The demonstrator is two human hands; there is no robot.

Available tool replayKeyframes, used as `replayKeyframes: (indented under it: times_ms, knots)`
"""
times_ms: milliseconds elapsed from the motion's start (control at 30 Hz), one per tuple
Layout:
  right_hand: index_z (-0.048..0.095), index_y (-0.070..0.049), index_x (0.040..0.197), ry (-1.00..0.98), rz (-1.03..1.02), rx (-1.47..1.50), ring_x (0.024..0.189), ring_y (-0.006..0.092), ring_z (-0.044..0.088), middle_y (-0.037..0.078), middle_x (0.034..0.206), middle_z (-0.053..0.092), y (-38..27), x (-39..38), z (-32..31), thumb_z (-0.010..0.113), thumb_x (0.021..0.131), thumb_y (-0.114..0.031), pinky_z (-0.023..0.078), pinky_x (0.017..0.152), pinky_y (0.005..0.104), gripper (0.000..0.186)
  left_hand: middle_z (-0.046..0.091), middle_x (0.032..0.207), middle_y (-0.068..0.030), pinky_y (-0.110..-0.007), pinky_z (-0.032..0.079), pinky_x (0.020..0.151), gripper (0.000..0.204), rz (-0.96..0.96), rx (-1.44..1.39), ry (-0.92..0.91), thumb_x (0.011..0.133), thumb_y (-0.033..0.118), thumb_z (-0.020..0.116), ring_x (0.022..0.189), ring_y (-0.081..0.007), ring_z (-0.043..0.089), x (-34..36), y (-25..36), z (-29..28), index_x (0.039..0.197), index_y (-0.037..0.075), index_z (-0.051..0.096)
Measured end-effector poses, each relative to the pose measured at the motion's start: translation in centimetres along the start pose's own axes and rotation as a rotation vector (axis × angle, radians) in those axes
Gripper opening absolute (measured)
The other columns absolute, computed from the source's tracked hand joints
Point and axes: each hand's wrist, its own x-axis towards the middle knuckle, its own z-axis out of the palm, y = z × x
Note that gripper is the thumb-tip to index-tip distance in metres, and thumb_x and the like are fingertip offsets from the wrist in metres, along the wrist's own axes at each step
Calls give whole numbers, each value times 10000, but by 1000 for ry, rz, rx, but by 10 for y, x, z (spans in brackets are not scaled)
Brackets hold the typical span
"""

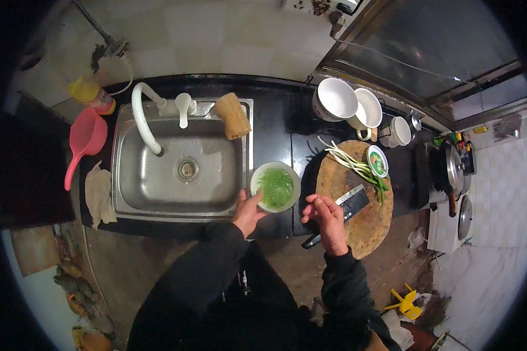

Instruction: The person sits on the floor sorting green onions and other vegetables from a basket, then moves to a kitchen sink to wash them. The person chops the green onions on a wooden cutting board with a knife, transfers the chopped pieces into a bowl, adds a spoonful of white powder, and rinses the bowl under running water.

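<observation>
Round white bowl of chopped greens [275, 186], on black counter [278, 126] between steel sink [178, 169] and round wooden board [357, 225]; left hand [249, 212] grips its near rim, right hand [328, 219] just right, fingers loosely curled, empty.

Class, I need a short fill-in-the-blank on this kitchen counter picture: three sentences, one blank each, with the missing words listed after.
1. The left hand holds the rim of a bowl filled with chopped ____ vegetable.
2. The cleaver lies on the round wooden ____, beside the right hand.
3. The white faucet curves over the steel ____.

Missing words: green; cutting board; sink
</observation>
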Motion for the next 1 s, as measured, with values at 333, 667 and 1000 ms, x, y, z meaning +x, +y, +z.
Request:
replayKeyframes:
  times_ms: [333,667,1000]
  knots:
    - [607,13,1067,-78,35,-6,673,157,620,75,815,647,29,-7,6,495,1008,-191,508,669,272,240,533,1227,-95,-454,543,794,328,22,62,176,970,222,577,1044,-252,601,19,-34,3,1222,146,379]
    - [615,16,1086,-254,112,-98,701,135,602,75,838,654,42,-12,44,491,1009,-183,502,681,273,247,549,1024,-96,-339,481,457,406,74,53,153,935,245,633,670,-179,584,6,-33,0,1208,167,343]
    - [643,-7,1053,-417,132,-265,674,116,587,45,787,643,86,-54,141,515,986,-198,490,627,260,239,593,978,-86,-355,533,782,202,101,-105,55,954,272,602,934,-224,635,-154,33,-117,993,99,507]
